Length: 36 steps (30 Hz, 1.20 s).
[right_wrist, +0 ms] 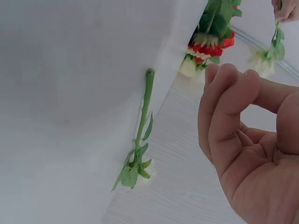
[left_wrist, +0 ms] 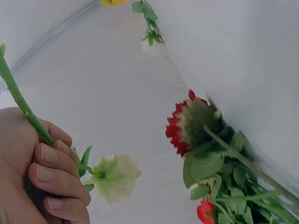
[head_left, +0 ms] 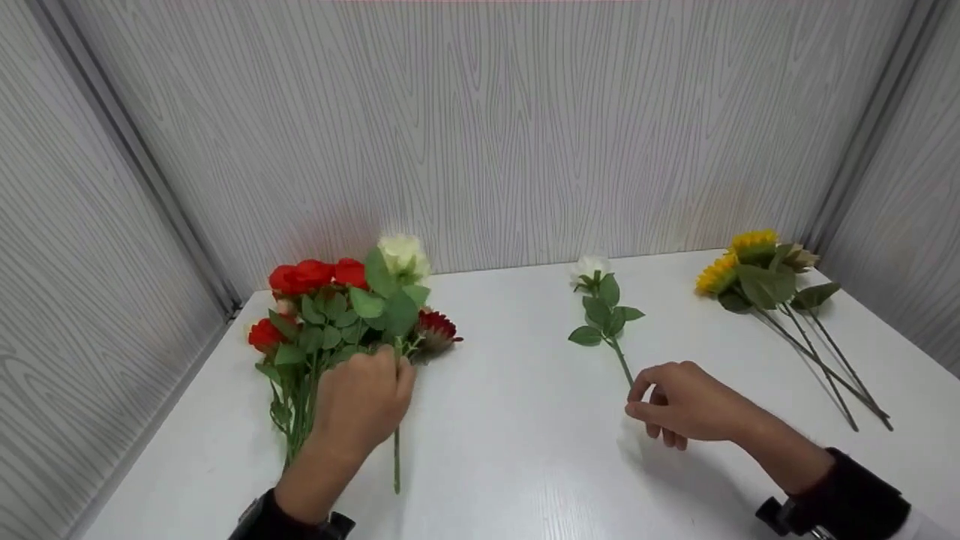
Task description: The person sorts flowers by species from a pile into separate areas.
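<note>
My left hand point(head_left: 364, 401) grips the green stem point(left_wrist: 18, 100) of a cream rose point(head_left: 401, 255), its fingers point(left_wrist: 51, 175) curled round it. The rose's head point(left_wrist: 117, 177) stands over a bunch of red flowers point(head_left: 315, 300) lying at the table's left. A single white rose point(head_left: 592, 268) lies in the middle, stem point(right_wrist: 142, 121) pointing toward me. Just short of that stem's end, my right hand point(head_left: 675, 412) hovers with fingers point(right_wrist: 224, 112) loosely curled, holding nothing and not touching the stem.
Sunflowers point(head_left: 750, 262) with long stems lie at the back right of the white table point(head_left: 510, 465). Grey wood-grain walls point(head_left: 487, 127) close in the back and both sides. A dark red gerbera point(left_wrist: 187, 128) lies at the bunch's right edge.
</note>
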Available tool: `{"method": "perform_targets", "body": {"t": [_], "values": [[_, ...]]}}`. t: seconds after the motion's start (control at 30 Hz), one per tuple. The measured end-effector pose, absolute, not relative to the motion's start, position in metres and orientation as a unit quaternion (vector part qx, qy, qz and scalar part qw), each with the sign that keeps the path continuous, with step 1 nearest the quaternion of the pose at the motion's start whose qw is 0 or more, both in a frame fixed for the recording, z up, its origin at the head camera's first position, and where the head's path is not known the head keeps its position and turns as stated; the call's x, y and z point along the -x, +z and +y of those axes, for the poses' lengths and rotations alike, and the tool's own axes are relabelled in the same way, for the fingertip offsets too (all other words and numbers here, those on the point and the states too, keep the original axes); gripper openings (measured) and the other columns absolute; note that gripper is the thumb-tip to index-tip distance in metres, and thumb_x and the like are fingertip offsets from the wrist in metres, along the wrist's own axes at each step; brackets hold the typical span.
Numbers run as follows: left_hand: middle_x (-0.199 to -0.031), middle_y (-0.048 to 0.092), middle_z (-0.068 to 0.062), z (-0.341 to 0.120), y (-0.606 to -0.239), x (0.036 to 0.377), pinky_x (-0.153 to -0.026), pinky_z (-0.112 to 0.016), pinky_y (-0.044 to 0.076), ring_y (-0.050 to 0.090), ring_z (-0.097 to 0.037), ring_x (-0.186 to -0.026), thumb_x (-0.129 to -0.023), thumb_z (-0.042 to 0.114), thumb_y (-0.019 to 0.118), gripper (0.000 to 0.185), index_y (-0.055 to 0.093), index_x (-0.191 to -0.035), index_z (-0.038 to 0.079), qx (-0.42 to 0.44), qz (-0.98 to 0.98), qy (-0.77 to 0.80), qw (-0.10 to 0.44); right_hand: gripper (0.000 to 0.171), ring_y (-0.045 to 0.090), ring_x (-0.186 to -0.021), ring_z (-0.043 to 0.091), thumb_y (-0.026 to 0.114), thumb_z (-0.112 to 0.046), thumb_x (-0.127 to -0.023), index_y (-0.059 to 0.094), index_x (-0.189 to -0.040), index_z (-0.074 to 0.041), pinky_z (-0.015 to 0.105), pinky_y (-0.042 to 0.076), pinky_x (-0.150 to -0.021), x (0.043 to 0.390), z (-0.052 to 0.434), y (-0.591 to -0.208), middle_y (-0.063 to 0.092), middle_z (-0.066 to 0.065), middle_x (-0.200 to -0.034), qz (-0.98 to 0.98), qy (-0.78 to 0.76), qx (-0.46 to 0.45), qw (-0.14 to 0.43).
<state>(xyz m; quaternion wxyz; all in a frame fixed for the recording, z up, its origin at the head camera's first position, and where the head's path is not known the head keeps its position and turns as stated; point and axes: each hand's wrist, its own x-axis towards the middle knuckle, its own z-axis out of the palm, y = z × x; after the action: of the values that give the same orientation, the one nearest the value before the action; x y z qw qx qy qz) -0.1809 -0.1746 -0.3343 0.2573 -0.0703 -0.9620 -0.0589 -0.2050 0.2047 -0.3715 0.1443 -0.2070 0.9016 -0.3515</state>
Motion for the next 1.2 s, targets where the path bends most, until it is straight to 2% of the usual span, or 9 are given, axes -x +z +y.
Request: {"method": "perform_targets", "body": {"t": [0.27,0.43,0.57,0.67,0.83,1.03,1.2], "values": [[-0.043,0.034,0.003,-0.115,-0.347,0.168,-0.034,-0.024,0.02,0.029,-0.01,-0.036,-0.089,0.025,0.052,0.033,0.044,-0.059,0.015,0.182,-0.931,-0.019,0.316,0.028,0.059,-0.048,0.017,0.06,-0.036,-0.09,0.063,-0.097,-0.01,0.034,0.05,-0.046,0.18,0.182,-0.362,0.064,0.008,-0.068,0.877,-0.387,0.253,0.129],[-0.044,0.035,0.006,-0.081,-0.351,0.155,-0.035,-0.023,0.019,0.029,-0.008,-0.038,-0.089,0.027,0.051,0.029,0.048,-0.063,0.016,0.239,-0.928,-0.026,0.284,0.033,0.061,-0.052,0.021,0.057,-0.04,-0.091,0.06,-0.105,-0.011,0.034,0.051,-0.048,0.172,0.172,-0.358,0.063,0.007,-0.076,0.857,-0.432,0.26,0.108],[-0.043,0.035,0.007,-0.057,-0.356,0.144,-0.035,-0.022,0.017,0.027,-0.006,-0.037,-0.09,0.028,0.051,0.029,0.048,-0.063,0.017,0.292,-0.913,-0.022,0.283,0.033,0.062,-0.056,0.023,0.052,-0.033,-0.095,0.057,-0.11,-0.005,0.037,0.052,-0.048,0.169,0.168,-0.357,0.062,0.013,-0.083,0.813,-0.5,0.278,0.109],[-0.041,0.034,0.009,-0.044,-0.361,0.137,-0.034,-0.021,0.013,0.025,-0.004,-0.035,-0.088,0.028,0.052,0.029,0.046,-0.061,0.019,0.341,-0.888,-0.005,0.31,0.031,0.062,-0.057,0.02,0.048,-0.024,-0.097,0.054,-0.111,0.004,0.041,0.051,-0.047,0.167,0.166,-0.357,0.06,0.02,-0.085,0.763,-0.557,0.302,0.126],[-0.041,0.033,0.009,-0.036,-0.366,0.131,-0.034,-0.022,0.009,0.027,-0.004,-0.032,-0.088,0.03,0.054,0.031,0.043,-0.061,0.02,0.376,-0.856,0.03,0.353,0.024,0.061,-0.059,0.013,0.045,-0.012,-0.098,0.053,-0.109,0.008,0.039,0.051,-0.045,0.164,0.166,-0.358,0.061,0.012,-0.081,0.696,-0.62,0.329,0.15],[-0.042,0.034,0.008,-0.037,-0.368,0.13,-0.035,-0.022,0.01,0.031,-0.005,-0.033,-0.092,0.033,0.049,0.031,0.046,-0.066,0.018,0.373,-0.865,0.033,0.334,0.02,0.06,-0.06,0.011,0.044,-0.009,-0.098,0.049,-0.102,0.01,0.032,0.051,-0.046,0.164,0.165,-0.361,0.059,0.009,-0.079,0.659,-0.657,0.329,0.164],[-0.042,0.033,0.008,-0.038,-0.366,0.13,-0.035,-0.021,0.01,0.027,-0.004,-0.033,-0.096,0.036,0.044,0.035,0.046,-0.066,0.018,0.377,-0.878,0.019,0.296,0.022,0.06,-0.06,0.012,0.045,-0.011,-0.098,0.048,-0.1,0.01,0.032,0.051,-0.046,0.165,0.165,-0.359,0.056,0.008,-0.078,0.674,-0.659,0.307,0.132]]}}
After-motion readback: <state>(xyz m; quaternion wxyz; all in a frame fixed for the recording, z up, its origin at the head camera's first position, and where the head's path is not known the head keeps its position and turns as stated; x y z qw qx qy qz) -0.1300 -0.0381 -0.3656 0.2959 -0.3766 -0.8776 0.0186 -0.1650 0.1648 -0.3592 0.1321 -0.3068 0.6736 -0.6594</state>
